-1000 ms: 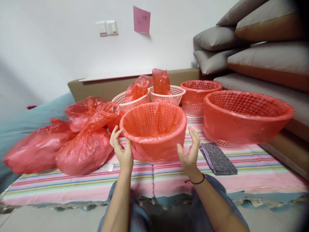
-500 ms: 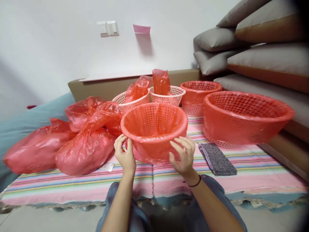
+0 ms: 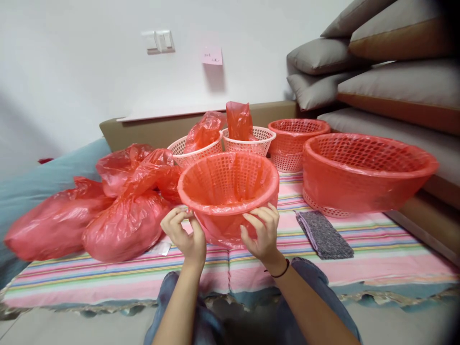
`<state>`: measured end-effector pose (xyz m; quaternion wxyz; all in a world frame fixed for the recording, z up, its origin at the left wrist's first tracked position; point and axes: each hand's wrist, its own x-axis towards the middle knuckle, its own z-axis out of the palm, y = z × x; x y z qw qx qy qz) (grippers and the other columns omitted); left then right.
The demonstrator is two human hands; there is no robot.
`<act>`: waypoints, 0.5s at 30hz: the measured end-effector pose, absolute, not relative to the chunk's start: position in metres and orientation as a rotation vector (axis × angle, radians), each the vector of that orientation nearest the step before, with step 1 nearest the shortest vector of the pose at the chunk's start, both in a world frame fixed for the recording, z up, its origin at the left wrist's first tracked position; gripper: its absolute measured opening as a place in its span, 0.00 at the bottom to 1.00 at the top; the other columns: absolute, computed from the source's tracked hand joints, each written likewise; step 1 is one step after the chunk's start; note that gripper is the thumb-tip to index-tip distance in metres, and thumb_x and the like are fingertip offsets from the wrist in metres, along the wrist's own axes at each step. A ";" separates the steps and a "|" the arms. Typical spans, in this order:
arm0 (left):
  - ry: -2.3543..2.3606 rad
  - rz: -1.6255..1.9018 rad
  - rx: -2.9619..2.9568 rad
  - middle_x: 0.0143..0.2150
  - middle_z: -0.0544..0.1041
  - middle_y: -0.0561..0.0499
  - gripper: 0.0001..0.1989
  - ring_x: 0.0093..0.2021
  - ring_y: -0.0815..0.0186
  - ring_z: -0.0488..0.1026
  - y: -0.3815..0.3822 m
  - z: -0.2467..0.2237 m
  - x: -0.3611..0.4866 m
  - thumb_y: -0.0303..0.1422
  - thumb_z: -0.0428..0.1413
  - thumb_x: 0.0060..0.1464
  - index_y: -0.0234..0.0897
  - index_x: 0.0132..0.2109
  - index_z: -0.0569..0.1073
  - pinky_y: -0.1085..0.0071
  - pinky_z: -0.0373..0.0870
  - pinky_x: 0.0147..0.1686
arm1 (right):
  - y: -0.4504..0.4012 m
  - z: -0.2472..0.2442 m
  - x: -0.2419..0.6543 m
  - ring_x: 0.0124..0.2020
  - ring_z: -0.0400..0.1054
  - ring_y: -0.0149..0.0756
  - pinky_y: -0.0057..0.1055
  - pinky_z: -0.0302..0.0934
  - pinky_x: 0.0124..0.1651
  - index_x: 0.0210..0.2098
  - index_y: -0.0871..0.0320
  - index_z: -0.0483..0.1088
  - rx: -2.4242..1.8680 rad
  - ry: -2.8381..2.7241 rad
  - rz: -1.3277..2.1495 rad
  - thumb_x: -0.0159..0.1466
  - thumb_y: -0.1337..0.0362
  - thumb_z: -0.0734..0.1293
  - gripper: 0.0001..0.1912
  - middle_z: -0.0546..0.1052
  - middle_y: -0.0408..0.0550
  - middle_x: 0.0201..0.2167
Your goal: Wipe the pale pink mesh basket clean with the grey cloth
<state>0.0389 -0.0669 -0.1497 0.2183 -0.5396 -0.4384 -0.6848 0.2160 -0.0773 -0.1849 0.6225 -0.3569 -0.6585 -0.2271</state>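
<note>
A mesh basket [image 3: 230, 184] lined with a thin red plastic bag [image 3: 219, 229] stands upright in front of me, the bag folded outward over its rim. My left hand [image 3: 184, 235] is at the basket's front left, thumb and fingertips pinched on the bag's edge just below the rim. At the front right, my right hand [image 3: 261, 231] has its curled fingers and thumb on the bag's overhanging part. Behind this basket are two pale baskets [image 3: 196, 155] with red bags bunched inside them. To the right stand more bag-covered baskets [image 3: 366, 187].
Several filled red bags [image 3: 124, 230] lie at the left beside a blue cushion [image 3: 68, 167]. A folded grey cloth [image 3: 325, 237] rests on the striped cloth [image 3: 381, 249] at the right. Stacked grey cushions [image 3: 398, 91] rise at the back right. Behind is a white wall [image 3: 251, 57].
Both hands have shifted slightly left along the bag's overhang, the right one also up a little towards the rim. The basket stays nearly in place. The pink note on the wall has flapped down flat.
</note>
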 end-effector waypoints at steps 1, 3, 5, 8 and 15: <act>-1.139 -1.831 -1.544 0.39 0.72 0.49 0.07 0.45 0.62 0.69 -0.070 -0.147 0.041 0.23 0.54 0.58 0.39 0.41 0.70 0.62 0.64 0.47 | -0.077 -0.185 0.216 0.48 0.66 0.42 0.54 0.59 0.60 0.52 0.53 0.66 -0.827 -1.515 -0.522 0.62 0.69 0.66 0.18 0.71 0.49 0.43; -1.032 -1.727 -1.672 0.44 0.75 0.47 0.12 0.49 0.61 0.70 -0.077 -0.142 0.048 0.22 0.52 0.59 0.40 0.47 0.71 0.60 0.64 0.50 | -0.077 -0.186 0.216 0.47 0.66 0.43 0.54 0.59 0.59 0.51 0.53 0.66 -0.840 -1.530 -0.519 0.62 0.69 0.66 0.18 0.71 0.49 0.43; -0.995 -1.638 -1.819 0.50 0.76 0.44 0.16 0.56 0.58 0.69 -0.081 -0.140 0.055 0.24 0.52 0.60 0.40 0.55 0.70 0.58 0.62 0.55 | -0.077 -0.186 0.217 0.48 0.66 0.43 0.53 0.61 0.58 0.51 0.54 0.67 -0.841 -1.551 -0.510 0.62 0.70 0.66 0.17 0.71 0.49 0.42; -0.989 -1.527 -1.979 0.55 0.76 0.43 0.18 0.63 0.54 0.63 -0.081 -0.141 0.064 0.29 0.55 0.61 0.41 0.58 0.71 0.53 0.56 0.62 | -0.075 -0.187 0.217 0.48 0.65 0.43 0.46 0.65 0.52 0.50 0.58 0.67 -0.827 -1.588 -0.491 0.61 0.72 0.66 0.17 0.71 0.52 0.43; -0.953 -1.630 -1.997 0.45 0.81 0.49 0.16 0.52 0.61 0.70 -0.073 -0.146 0.065 0.21 0.56 0.58 0.43 0.50 0.76 0.53 0.57 0.62 | -0.073 -0.189 0.218 0.42 0.67 0.41 0.40 0.68 0.44 0.49 0.57 0.69 -0.840 -1.608 -0.419 0.62 0.75 0.64 0.17 0.71 0.52 0.40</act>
